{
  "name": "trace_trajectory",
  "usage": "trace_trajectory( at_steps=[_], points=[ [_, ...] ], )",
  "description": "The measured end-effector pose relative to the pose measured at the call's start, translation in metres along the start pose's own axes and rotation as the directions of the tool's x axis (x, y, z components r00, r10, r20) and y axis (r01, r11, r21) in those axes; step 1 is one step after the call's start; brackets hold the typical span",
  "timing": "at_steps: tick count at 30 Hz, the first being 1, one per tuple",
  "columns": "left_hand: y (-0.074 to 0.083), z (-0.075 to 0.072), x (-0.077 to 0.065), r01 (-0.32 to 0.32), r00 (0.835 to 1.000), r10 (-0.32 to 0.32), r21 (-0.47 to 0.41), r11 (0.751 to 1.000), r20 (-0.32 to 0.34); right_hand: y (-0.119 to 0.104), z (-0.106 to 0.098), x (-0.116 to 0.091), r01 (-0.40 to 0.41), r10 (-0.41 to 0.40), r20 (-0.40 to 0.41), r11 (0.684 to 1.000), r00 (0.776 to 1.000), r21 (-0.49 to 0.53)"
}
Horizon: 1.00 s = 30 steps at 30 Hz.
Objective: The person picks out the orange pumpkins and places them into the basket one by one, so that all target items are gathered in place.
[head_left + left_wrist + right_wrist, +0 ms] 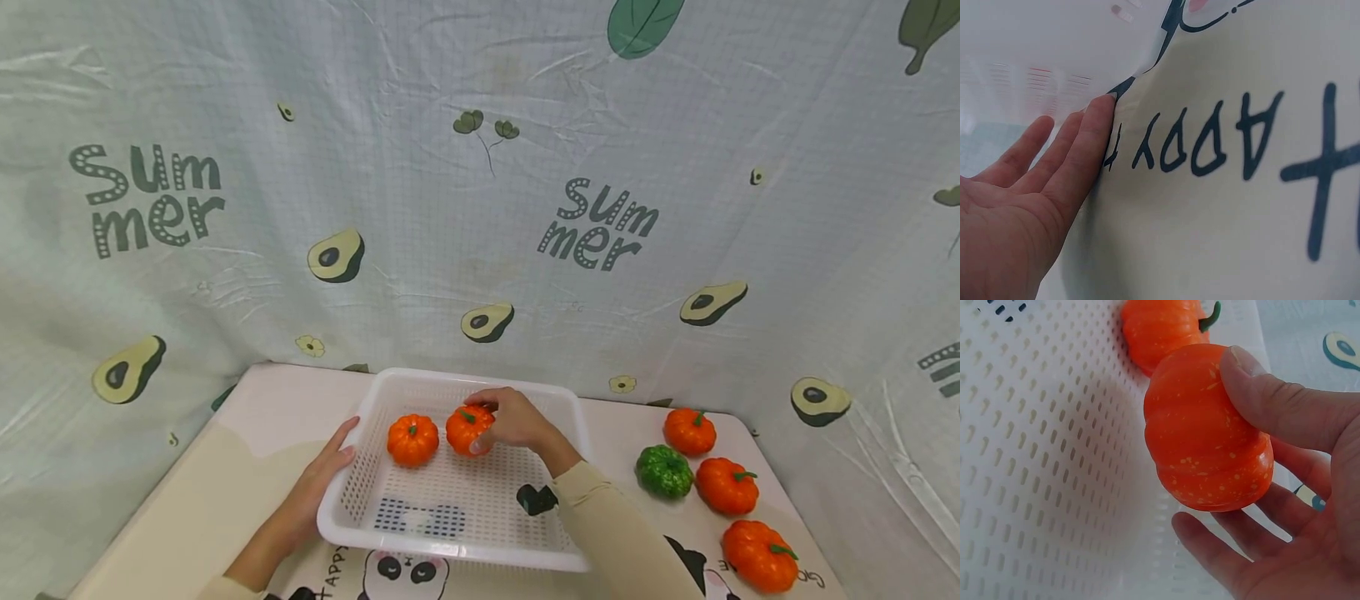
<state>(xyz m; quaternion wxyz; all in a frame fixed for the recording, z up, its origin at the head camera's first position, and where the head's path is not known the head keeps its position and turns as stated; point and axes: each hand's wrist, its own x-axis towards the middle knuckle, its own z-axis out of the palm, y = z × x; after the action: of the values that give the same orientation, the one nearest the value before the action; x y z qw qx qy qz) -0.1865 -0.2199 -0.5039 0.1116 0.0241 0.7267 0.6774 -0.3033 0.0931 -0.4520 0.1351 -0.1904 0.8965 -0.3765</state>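
My right hand (512,419) holds a small orange pumpkin (467,429) over the white plastic basket (480,550), the thumb on one side and the fingers on the other. In the right wrist view, pale speckles show on the held pumpkin (1210,434). A second orange pumpkin (412,440) sits in the basket just to its left. My left hand (318,483) rests along the basket's left outer side with its fingers straight. From the left wrist, the fingers (1088,134) lie against the perforated basket wall (1029,81).
To the right of the basket lie a green pumpkin (664,472) and three orange pumpkins, one at the back (690,432), one in the middle (727,486) and one in front (760,556). A printed curtain (420,208) hangs behind the table (247,450).
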Motion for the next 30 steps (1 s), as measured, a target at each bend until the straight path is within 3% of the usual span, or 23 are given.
trace_trajectory(
  at_steps=[30],
  points=[
    [0.0006,-0.0005,-0.0007,-0.017,1.000,0.017,0.048,0.999,-0.001,0.0003,0.0024,-0.0037,0.008,-0.008,0.053,1.000,0.999,-0.004]
  ],
)
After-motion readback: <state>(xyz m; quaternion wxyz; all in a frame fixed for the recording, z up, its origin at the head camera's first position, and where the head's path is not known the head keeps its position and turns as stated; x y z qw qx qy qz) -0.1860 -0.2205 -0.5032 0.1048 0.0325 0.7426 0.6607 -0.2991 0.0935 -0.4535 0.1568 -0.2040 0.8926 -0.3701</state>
